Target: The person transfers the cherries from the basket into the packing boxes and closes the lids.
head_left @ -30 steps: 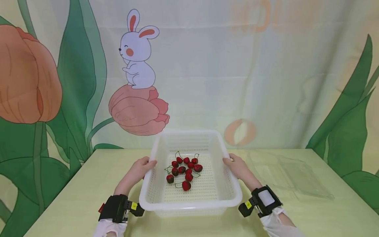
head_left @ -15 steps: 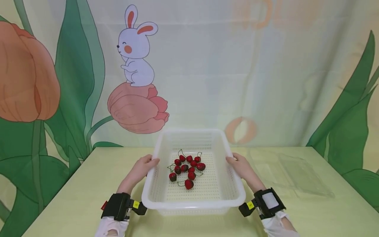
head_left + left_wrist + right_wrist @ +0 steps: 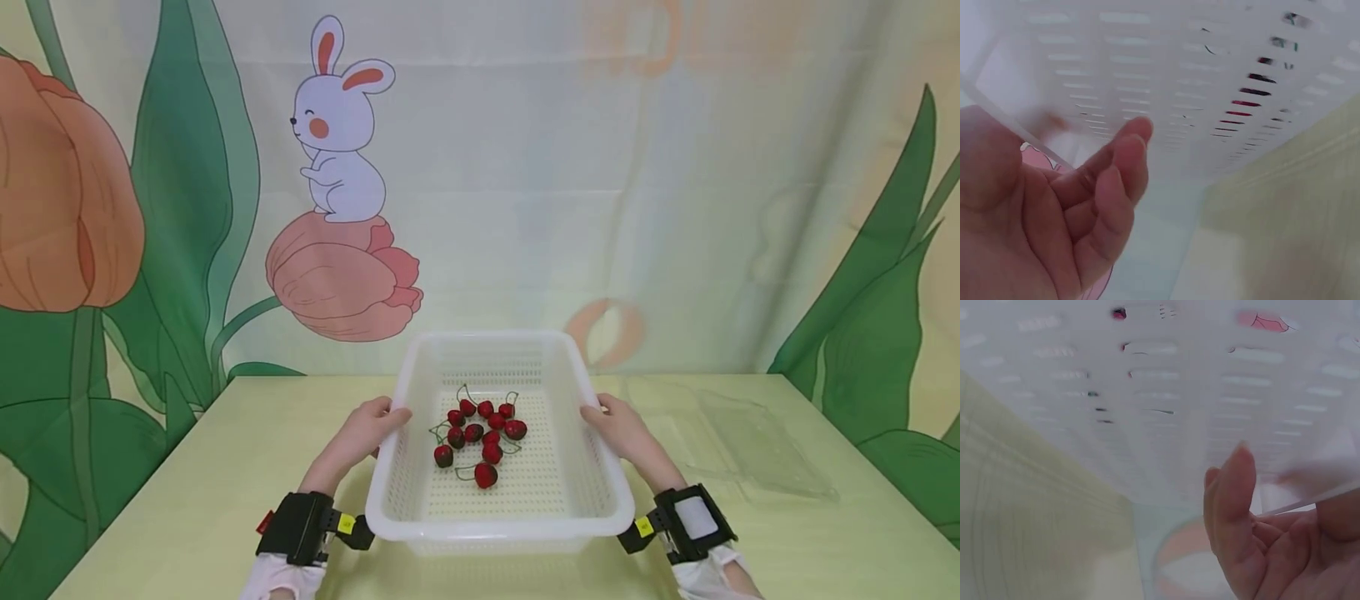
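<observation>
A white plastic basket [image 3: 540,492] with slotted walls and a perforated bottom is held between both hands. Several red cherries [image 3: 492,452] with thin green stems lie loose in it, mostly towards its left half. My left hand [image 3: 372,427] grips the left rim, thumb over the edge and fingers curled beneath it outside the wall. On the opposite rim my right hand [image 3: 621,425] grips the same way. Both wrist views show the bent fingers of the left hand [image 3: 1085,206] and right hand [image 3: 1260,537] under the rim, while cherries show through the slots. The basket appears raised above the table.
A pale yellow-green table [image 3: 202,500] extends beneath the basket. A flat transparent plastic tray or lid [image 3: 765,446] lies on its right side. Behind the table hangs a curtain [image 3: 495,192] printed with tulips and a rabbit.
Both hands have carried the basket slightly to the right, with the cherries inside keeping about the same arrangement. The head view has shifted a little. Both grips stay the same.
</observation>
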`<state>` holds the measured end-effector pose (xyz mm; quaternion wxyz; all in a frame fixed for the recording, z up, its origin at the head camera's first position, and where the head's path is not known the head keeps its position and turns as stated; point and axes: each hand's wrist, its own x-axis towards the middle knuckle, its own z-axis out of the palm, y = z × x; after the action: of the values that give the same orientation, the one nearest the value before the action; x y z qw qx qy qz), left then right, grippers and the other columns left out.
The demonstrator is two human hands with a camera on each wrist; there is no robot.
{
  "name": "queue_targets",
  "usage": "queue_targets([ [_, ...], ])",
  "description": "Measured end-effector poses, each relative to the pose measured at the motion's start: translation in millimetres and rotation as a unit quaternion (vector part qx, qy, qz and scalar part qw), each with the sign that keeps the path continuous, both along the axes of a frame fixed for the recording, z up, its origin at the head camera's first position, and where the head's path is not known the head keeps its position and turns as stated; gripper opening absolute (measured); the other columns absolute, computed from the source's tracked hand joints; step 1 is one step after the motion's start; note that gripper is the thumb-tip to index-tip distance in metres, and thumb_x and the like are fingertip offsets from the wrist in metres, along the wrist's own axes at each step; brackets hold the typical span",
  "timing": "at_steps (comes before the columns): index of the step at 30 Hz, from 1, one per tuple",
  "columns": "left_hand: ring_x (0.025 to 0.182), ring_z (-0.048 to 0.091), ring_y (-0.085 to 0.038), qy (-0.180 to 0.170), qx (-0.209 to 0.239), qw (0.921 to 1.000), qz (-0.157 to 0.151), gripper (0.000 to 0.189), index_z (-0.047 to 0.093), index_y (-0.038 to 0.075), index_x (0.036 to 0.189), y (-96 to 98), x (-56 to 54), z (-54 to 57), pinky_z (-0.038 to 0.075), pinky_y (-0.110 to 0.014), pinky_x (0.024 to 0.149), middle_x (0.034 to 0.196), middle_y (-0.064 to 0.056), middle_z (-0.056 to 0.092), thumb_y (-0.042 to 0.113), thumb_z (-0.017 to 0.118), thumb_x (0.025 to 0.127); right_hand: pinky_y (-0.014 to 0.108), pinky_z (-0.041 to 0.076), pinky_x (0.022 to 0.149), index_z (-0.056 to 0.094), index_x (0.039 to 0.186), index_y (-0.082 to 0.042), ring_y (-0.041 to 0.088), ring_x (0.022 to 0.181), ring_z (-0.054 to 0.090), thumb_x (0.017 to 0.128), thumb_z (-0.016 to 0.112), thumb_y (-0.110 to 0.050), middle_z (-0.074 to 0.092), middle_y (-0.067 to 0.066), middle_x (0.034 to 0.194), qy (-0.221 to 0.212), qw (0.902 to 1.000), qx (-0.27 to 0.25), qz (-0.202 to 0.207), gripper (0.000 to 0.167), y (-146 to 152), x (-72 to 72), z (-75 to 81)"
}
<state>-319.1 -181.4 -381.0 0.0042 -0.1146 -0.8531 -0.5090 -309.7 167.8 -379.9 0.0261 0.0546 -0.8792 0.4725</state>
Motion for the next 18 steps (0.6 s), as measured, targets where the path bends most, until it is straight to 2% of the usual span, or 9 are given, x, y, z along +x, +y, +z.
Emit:
queue_targets([
  [9,0.066,0.060,-0.022,0.003,-0.047,0.9986,0.025,0.039,0.044,-0.004,0.098,6.5,-7.0,1.1,0.049,-0.032,0.046,0.087,-0.016,0.057,0.033,0.054,0.089,0.039,0.051,0.060,0.047,0.117,0.012,0.028,0.075,0.059,0.092,0.047,-0.017,0.057,0.024,0.097,-0.002,1.0000,0.003,0.005,0.038,3.6,3.8,0.4],
  [18,0.072,0.061,-0.027,-0.005,-0.035,0.9989,0.031,0.052,0.038,-0.005,0.115,10.0,-15.5,4.7,0.052,-0.035,0.051,0.098,-0.023,0.054,0.036,0.056,0.088,0.039,0.051,0.059,0.049,0.115,0.012,0.028,0.073,0.060,0.092,0.048,-0.014,0.057,0.024,0.095,0.007,0.9998,0.016,0.009,0.036,3.2,2.8,5.6],
])
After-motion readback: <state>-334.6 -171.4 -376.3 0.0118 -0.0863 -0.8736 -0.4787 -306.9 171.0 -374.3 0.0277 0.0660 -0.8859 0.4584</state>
